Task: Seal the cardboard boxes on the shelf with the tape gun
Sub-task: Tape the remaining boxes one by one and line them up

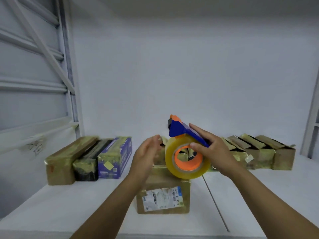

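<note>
Okay, tape gun mid-frame, blue and orange, clear tape roll mounted. The right hand grasps it (thumb at the orange core, fingers over the blue frame). The left hand is at the roll's 9 o'clock, fingers straight, holding nothing. A labelled box sits at the roll's 6 o'clock on the white shelf. Three wrapped boxes are at 9 o'clock, open-flapped boxes at 3 o'clock.
</note>
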